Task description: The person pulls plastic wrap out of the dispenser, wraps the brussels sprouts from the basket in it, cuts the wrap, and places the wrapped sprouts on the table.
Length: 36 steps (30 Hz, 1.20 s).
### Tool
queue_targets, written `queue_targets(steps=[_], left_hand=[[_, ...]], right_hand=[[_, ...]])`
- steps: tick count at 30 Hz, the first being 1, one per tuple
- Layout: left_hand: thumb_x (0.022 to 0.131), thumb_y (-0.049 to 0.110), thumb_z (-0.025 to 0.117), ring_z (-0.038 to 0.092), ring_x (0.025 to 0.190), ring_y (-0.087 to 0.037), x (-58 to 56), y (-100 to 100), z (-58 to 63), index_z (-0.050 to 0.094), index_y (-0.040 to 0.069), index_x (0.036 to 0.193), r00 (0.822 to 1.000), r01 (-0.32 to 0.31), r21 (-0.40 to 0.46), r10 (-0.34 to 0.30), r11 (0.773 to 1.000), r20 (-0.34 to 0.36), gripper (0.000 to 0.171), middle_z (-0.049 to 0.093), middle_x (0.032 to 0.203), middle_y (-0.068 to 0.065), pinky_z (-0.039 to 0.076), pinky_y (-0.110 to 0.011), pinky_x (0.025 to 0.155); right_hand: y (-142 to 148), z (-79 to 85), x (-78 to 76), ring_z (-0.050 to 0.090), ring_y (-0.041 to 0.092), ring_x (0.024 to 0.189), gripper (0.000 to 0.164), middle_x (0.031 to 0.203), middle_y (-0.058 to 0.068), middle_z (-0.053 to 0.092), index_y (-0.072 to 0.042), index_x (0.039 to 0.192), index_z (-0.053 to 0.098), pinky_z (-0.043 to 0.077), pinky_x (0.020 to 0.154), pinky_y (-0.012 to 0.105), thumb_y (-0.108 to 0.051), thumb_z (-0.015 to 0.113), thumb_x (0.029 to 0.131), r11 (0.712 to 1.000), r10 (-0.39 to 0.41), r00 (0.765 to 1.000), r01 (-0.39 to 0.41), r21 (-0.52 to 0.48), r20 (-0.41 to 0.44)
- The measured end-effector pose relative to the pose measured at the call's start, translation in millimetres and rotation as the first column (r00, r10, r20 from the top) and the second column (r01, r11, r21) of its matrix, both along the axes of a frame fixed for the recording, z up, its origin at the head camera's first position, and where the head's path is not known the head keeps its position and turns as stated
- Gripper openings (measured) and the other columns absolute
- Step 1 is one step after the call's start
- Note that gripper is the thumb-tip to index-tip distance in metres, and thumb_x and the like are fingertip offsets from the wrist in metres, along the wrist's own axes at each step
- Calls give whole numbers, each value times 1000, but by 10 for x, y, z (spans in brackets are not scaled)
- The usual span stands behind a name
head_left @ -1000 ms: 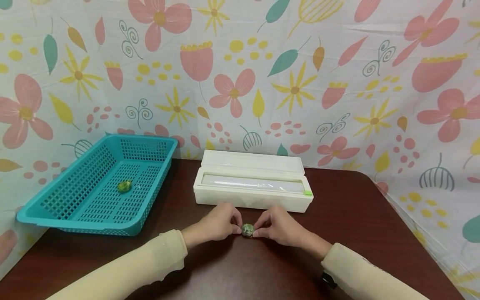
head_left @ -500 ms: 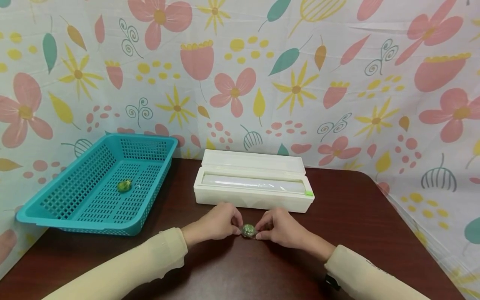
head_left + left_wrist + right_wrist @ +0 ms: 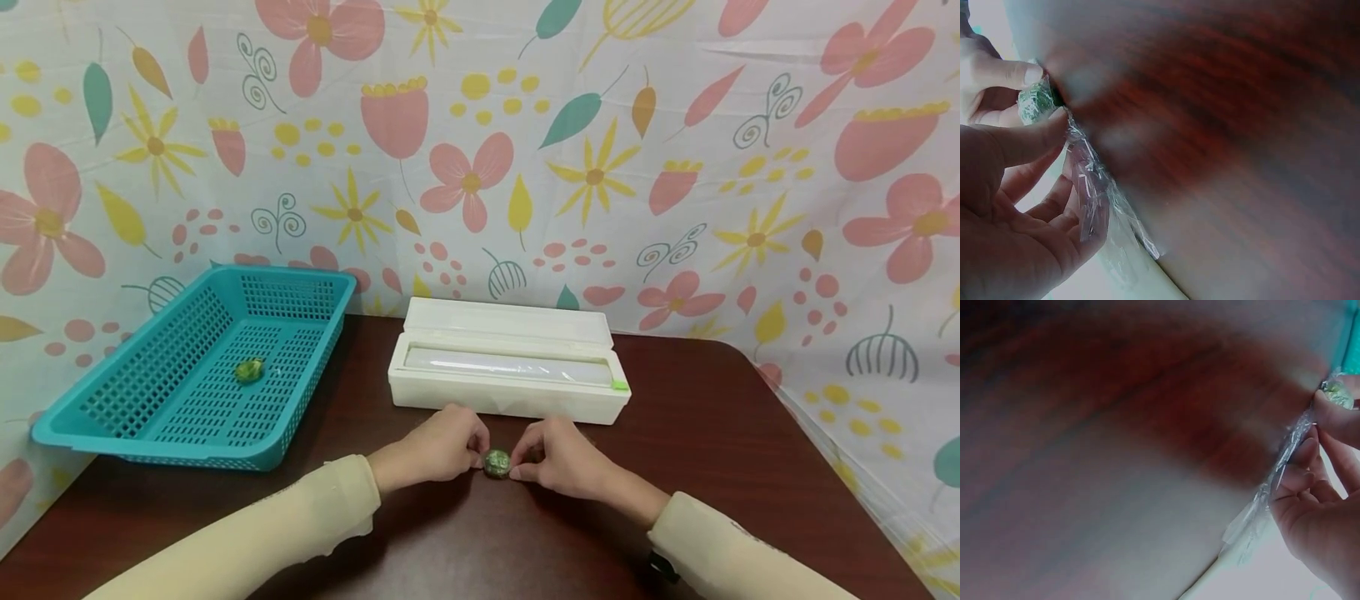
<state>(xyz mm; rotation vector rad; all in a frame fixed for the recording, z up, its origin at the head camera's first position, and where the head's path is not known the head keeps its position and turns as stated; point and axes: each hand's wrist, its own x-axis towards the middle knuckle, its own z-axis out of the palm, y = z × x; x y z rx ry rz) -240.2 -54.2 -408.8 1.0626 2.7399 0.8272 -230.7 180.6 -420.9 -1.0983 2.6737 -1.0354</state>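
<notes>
A small round green item [image 3: 497, 463], bundled in clear cling film [image 3: 1090, 181], is held between my two hands over the table's middle. My left hand [image 3: 446, 443] pinches the gathered film at the bundle's left side, and in the left wrist view a loose crinkled tail trails along its fingers. On the opposite side, my right hand [image 3: 567, 457] pinches the other film end between thumb and fingertips. A similar film tail [image 3: 1285, 453] runs down past those fingers in the right wrist view. Through the film I see green, but the kind of item is unclear.
Behind the hands stands a long white cling film dispenser box [image 3: 502, 402], lid raised, with a film roll [image 3: 506, 367] inside and a green slider at its right. To the left, a teal basket [image 3: 300, 408] holds another small green-yellow bundle [image 3: 249, 371]. A floral curtain backs the dark table.
The bundle has turned between the hands and shows a different, darker green side. My right hand has shifted very slightly to the right; both hands keep their pinch.
</notes>
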Motion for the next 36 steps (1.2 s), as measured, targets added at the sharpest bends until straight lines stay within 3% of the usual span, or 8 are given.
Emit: queue_targets(steps=[7,15,20,23,25,28,32,36], left_hand=[[81,1,89,63,73,-6,3,-30,35,78,8,84,999,-13,23,12,1000,34,13,71,75,5,53,-26,69],[80,-5,85,59,68,-3,23,14,43,78,11,78,1000,-22,8,22,1000,-6,18,69,68,8,51,-24,64],[79,-3,85,55,66,-5,63,36,62,77,16,72,999,-29,-22,28,999,-43,22,63,64,14,49,-25,63],[77,0,87,58,76,-7,116,36,73,78,22,71,994,-38,-71,30,997,-109,24,62,68,18,51,-34,81],[76,1,86,59,85,-9,159,33,77,77,26,70,989,-48,-101,33,994,-144,28,61,72,19,47,-43,94],[77,-1,84,58,94,-13,220,30,82,76,30,68,987,-54,-121,35,991,-154,32,59,77,18,39,-55,103],[78,-2,83,55,91,-14,278,30,85,75,30,67,992,-45,-113,31,993,-125,35,57,81,17,35,-60,103],[78,-2,83,50,87,-14,316,29,77,76,29,69,993,-43,-98,32,994,-113,33,58,82,15,33,-58,98]], right_hand=[[87,72,-19,60,11,75,11,91,-6,71,-16,96,84,51,64,26,-11,87,87,1000,26,1000,-26,15,-3],[107,57,4,61,14,84,11,90,-5,65,-16,83,81,53,70,27,-6,86,87,997,70,998,-70,34,0],[56,102,184,61,6,76,20,82,-15,66,-23,77,76,52,68,25,-8,85,87,997,18,1000,-18,70,9],[2,133,336,57,2,65,21,72,-19,64,-25,76,73,50,61,24,-11,84,88,996,-10,999,6,85,47],[-39,139,438,55,1,60,22,67,-20,63,-25,75,72,48,57,23,-13,84,88,997,-19,996,13,77,87],[-87,135,563,55,1,57,21,64,-17,63,-24,75,71,48,56,23,-14,83,90,999,-27,987,21,42,156],[-119,113,667,58,4,58,19,65,-14,64,-22,77,72,49,57,24,-16,84,91,999,-43,973,41,11,228],[-123,90,721,59,5,58,19,64,-13,64,-22,76,72,49,56,24,-18,85,90,997,-70,968,71,3,241]])
